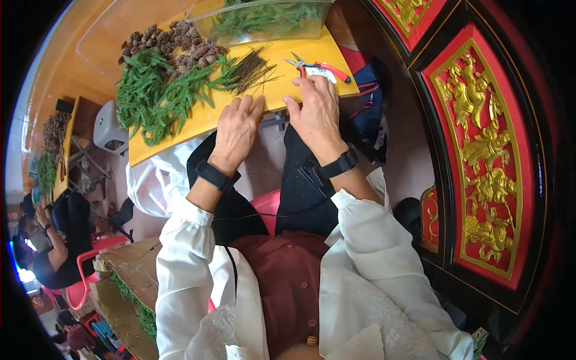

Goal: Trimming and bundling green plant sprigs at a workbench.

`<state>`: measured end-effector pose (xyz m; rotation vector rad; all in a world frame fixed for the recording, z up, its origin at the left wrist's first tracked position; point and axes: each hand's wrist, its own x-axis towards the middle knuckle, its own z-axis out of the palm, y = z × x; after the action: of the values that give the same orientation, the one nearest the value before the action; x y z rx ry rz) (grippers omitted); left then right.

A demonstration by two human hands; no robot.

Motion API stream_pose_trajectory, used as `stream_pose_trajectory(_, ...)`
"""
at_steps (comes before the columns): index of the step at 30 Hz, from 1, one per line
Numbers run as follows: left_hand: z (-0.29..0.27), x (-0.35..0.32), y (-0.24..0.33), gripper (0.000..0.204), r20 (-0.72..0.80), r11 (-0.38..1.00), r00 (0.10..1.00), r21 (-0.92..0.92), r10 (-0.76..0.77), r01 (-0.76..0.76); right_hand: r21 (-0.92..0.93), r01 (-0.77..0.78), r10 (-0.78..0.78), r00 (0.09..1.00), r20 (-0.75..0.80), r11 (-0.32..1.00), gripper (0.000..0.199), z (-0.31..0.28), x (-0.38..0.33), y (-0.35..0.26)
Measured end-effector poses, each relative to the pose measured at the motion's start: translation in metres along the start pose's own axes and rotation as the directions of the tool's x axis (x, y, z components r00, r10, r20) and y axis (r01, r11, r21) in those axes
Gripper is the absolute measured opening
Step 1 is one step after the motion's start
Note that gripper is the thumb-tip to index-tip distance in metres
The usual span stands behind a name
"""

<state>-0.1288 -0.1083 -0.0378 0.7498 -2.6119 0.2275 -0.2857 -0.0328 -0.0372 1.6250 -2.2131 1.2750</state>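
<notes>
1. The left hand (237, 123) is seen at the near edge of the yellow flat table top (180, 123), centre of the frame, fingers curled down; whether anything is pinched beneath them cannot be told

2. The right hand (315, 111) is laid just beside it, fingers spread flat on the board, nothing visibly held

3. A bundle of thin brown wire-like stems (252, 69) is found just above the left hand, touching the heap of green artificial pine sprigs (159, 96) in the upper left; brown pine cones (174, 42) are piled behind

4. Stems could be scattered or pushed off the near edge if the bundle is brushed by a sleeve or a hasty reach

5. Red-handled metal pliers (318, 65) lie just above the right hand; they could be knocked toward the right edge by the fingers

6. The clear plastic tub of greenery (270, 21), at the top, overhangs the far edge and could be tipped
</notes>
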Motion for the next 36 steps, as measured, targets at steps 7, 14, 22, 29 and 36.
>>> stream_pose_trajectory(7,0.003,-0.004,0.001,0.010,-0.020,0.976,0.981,0.106,0.192,-0.189,0.169,0.112,-0.133,0.984,0.116,0.979,0.030,0.015,-0.008,-0.005)
stream_pose_trajectory(14,0.006,0.019,-0.037,0.009,-0.285,0.960,0.925,-0.193,-0.252,0.202,0.196,0.087,-0.116,0.983,0.141,0.977,0.029,0.015,-0.003,-0.004)
stream_pose_trajectory(22,-0.009,0.030,-0.064,0.010,0.181,0.195,0.766,-0.908,-0.617,0.372,0.237,0.058,-0.087,0.990,0.111,0.970,0.028,0.000,0.009,-0.006)
stream_pose_trajectory(29,-0.031,0.014,-0.008,0.009,0.368,0.139,0.808,-0.869,-0.460,0.475,0.188,0.269,-0.291,0.951,0.104,0.945,0.018,-0.010,0.008,-0.016)
stream_pose_trajectory(36,-0.026,0.017,-0.035,0.013,0.434,0.145,0.812,-0.842,-0.389,0.519,0.296,0.077,-0.146,0.965,0.220,0.952,0.009,-0.003,0.000,-0.012)
